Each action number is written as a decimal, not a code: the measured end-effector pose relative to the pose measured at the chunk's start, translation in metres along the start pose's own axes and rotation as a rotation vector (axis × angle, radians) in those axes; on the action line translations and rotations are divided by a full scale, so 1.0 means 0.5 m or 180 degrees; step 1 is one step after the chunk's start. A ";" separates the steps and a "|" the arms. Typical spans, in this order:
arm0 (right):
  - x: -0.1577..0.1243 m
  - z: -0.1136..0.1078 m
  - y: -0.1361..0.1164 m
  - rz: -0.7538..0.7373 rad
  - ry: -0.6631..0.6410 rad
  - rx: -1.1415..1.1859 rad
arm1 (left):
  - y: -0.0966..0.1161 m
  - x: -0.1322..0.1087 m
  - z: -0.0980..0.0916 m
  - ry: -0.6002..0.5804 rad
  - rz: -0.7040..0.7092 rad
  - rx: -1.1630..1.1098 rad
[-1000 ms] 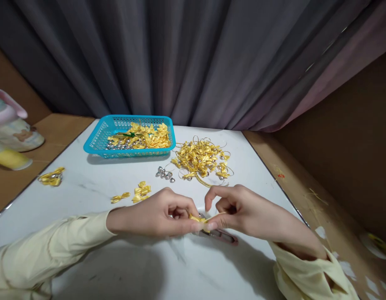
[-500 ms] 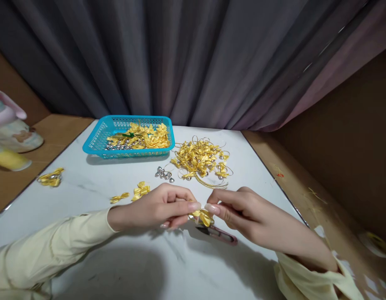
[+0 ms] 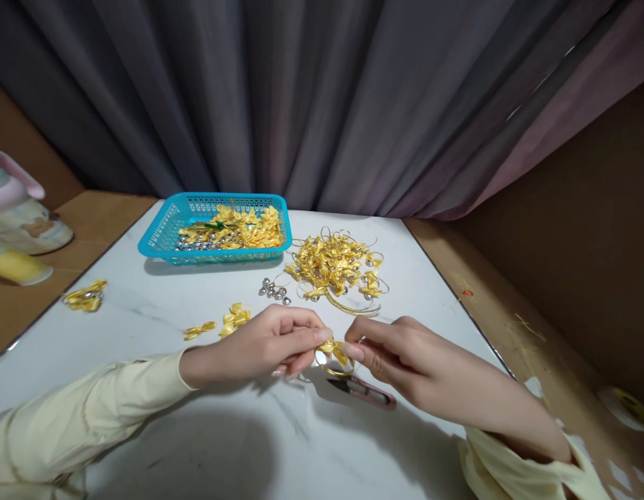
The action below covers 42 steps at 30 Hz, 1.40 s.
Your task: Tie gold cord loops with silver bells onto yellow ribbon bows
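A yellow bow (image 3: 334, 350) with a loop of gold wire (image 3: 336, 373) hanging below it is held between my two hands. My left hand (image 3: 280, 342) pinches its left side between thumb and fingers. On its right side, my right hand (image 3: 399, 354) pinches it with thumb and forefinger. Just below the bow, thread snips (image 3: 364, 392) with a pink handle lie on the white table. Beyond my hands is a pile of yellow bows (image 3: 329, 260) with wire loops and silver bells. Several loose silver bells (image 3: 274, 292) sit left of that pile.
A blue basket (image 3: 162, 243) at the back left holds yellow bows and silver bells. Loose bows (image 3: 234, 318) lie near my left wrist, and another bunch (image 3: 87, 296) lies at the table's left edge. A bottle (image 3: 27, 222) stands far left. Gold wires (image 3: 347, 307) lie before the pile.
The bow has turned between my fingers, and its round wire loop now shows below it. My right hand has shifted slightly, while the things on the table are unmoved.
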State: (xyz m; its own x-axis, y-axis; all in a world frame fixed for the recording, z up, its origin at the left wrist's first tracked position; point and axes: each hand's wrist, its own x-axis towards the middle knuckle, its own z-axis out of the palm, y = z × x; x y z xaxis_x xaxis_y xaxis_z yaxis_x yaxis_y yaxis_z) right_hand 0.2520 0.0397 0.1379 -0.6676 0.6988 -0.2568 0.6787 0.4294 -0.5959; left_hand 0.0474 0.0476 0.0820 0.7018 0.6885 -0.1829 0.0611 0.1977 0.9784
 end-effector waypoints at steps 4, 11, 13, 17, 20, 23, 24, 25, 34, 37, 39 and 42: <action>-0.001 0.010 0.007 0.0200 0.0026 -0.0315 | 0.001 0.001 0.004 0.0145 0.0061 0.0122; 0.007 0.029 0.013 0.0154 0.0179 -0.0486 | 0.002 0.005 0.008 0.0213 0.0011 0.0145; 0.005 0.033 0.010 0.0150 0.0201 -0.0530 | 0.004 0.006 0.010 0.0238 -0.0020 0.0211; 0.000 0.037 0.006 0.0168 0.0210 -0.0633 | 0.002 0.008 0.012 0.0233 -0.0090 0.0287; -0.005 0.034 0.003 0.0185 0.0219 -0.0638 | -0.003 0.008 0.013 0.0234 -0.0099 0.0319; -0.008 0.029 0.001 0.0121 0.0268 -0.0646 | -0.005 0.005 0.014 0.0252 -0.0105 0.0300; -0.007 0.027 0.000 0.0070 0.0282 -0.0659 | -0.006 0.005 0.014 0.0255 -0.0105 0.0273; -0.007 0.026 -0.001 0.0017 0.0293 -0.0663 | -0.006 0.004 0.014 0.0259 -0.0107 0.0248; 0.004 0.024 -0.007 0.0031 0.0422 -0.0420 | -0.004 0.005 0.014 0.0167 -0.0025 -0.0091; 0.003 0.025 -0.006 0.0056 0.0471 -0.0348 | -0.002 0.004 0.015 0.0187 0.0082 -0.0104; 0.003 0.025 -0.005 0.0059 0.0493 -0.0311 | -0.002 0.003 0.016 0.0204 0.0151 -0.0092; 0.004 0.025 -0.005 0.0007 0.0491 -0.0268 | -0.002 0.002 0.016 0.0219 0.0207 -0.0075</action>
State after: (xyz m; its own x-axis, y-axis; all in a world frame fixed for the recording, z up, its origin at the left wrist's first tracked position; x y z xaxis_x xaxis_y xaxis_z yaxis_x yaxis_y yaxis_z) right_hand 0.2451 0.0329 0.1294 -0.6155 0.7766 -0.1345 0.7077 0.4696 -0.5278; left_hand 0.0537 0.0424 0.0817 0.6533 0.7466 -0.1260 -0.0004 0.1668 0.9860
